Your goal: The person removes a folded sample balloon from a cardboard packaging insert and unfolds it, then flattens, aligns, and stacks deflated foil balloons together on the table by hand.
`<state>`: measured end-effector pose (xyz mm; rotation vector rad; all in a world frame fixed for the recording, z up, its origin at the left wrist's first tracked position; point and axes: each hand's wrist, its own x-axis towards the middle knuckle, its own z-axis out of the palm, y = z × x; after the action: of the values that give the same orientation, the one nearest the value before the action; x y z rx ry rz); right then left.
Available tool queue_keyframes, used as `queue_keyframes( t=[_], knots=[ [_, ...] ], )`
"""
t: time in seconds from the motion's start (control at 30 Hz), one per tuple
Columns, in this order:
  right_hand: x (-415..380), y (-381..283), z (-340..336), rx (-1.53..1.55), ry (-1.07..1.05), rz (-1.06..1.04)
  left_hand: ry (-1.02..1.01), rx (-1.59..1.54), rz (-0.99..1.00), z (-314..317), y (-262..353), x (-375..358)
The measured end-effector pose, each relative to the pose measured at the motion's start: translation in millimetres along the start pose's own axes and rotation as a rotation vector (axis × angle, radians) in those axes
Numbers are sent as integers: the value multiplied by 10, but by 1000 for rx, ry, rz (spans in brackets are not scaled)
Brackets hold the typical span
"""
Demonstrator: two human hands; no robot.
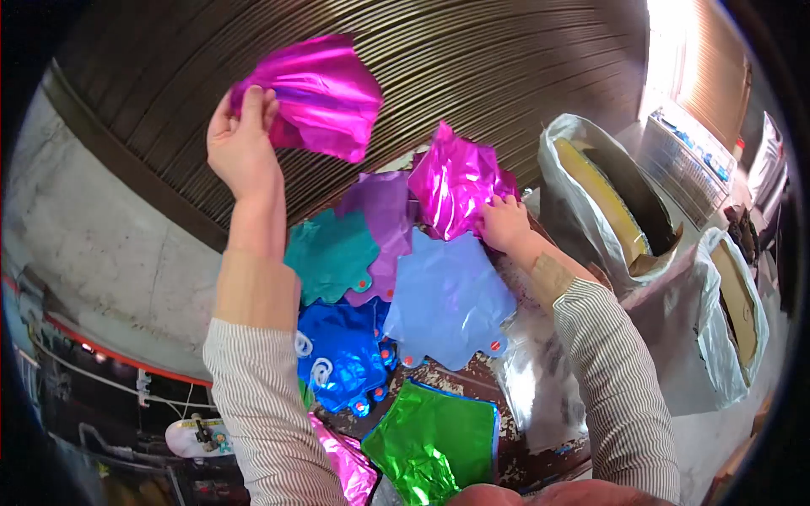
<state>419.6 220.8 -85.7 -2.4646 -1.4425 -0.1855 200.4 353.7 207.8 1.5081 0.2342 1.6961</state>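
Note:
My left hand (245,139) is raised at the upper left, its thumb and fingers closed on the edge of a magenta foil balloon (333,97) that looks flat and uninflated. The balloon hangs out to the right, creased. My right hand (504,223) has its fingers curled on the lower right edge of crumpled magenta foil balloons (456,181) on the table. Just below lies a pale blue foil balloon (451,295) with red dots on its tabs. Teal (333,253) and purple (392,219) ones overlap to its left.
Blue foil (337,350) with white coiled ribbon, green foil (434,438) and pink foil (346,460) lie nearer me on the worn table (544,468). Silver foil (540,379) is at right. Two white sacks (574,135) (717,337) stand beyond. A ribbed shutter (506,67) rises behind. A skateboard (198,437) is lower left.

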Motion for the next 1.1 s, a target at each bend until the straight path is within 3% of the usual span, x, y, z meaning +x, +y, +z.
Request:
queue_keyframes(
  t=[0.17,0.23,0.3,0.37,0.4,0.47,0.53,0.57,0.63,0.7,0.9,0.97,1.0,1.1],
  knots=[
    [41,-46,-189,-83,-44,-21,16,77,11,-235,959,4],
    [36,-124,-408,-162,-58,-43,-55,274,145,-295,1278,-215],
    [-16,-295,-596,-70,241,-135,-129,472,237,-384,1482,-548],
    [-39,-483,-719,871,-94,-82,-326,423,345,-511,1631,-925],
    [-198,-589,-895,860,-115,-73,-475,565,484,-648,1668,-1053],
    [-502,-698,-1284,2093,-1012,-12,-683,741,622,-750,1814,-1473],
    [-816,-771,-1450,2114,-1068,0,-921,764,558,-963,1796,-1898],
    [-994,-812,-1509,2144,-1116,-16,-973,751,671,-1071,1725,-2124],
    [-1314,-884,-1567,2200,-1212,-59,-1177,692,562,-1215,1769,-2502],
    [-1614,-866,-1486,2085,-1222,47,-1304,733,568,-1315,1791,-2878],
    [-2354,-905,-1209,1631,-1119,220,-1311,666,544,-1733,1768,-3816],
    [-2476,-1011,-1304,1212,-965,207,-1345,654,518,-1804,1810,-3965],
    [-2539,-1023,-1278,1205,-966,204,-1338,656,518,-1819,1832,-4001],
    [-2710,-1031,-1042,864,-643,-146,-1318,668,456,-1847,1882,-4085]
  ],
)
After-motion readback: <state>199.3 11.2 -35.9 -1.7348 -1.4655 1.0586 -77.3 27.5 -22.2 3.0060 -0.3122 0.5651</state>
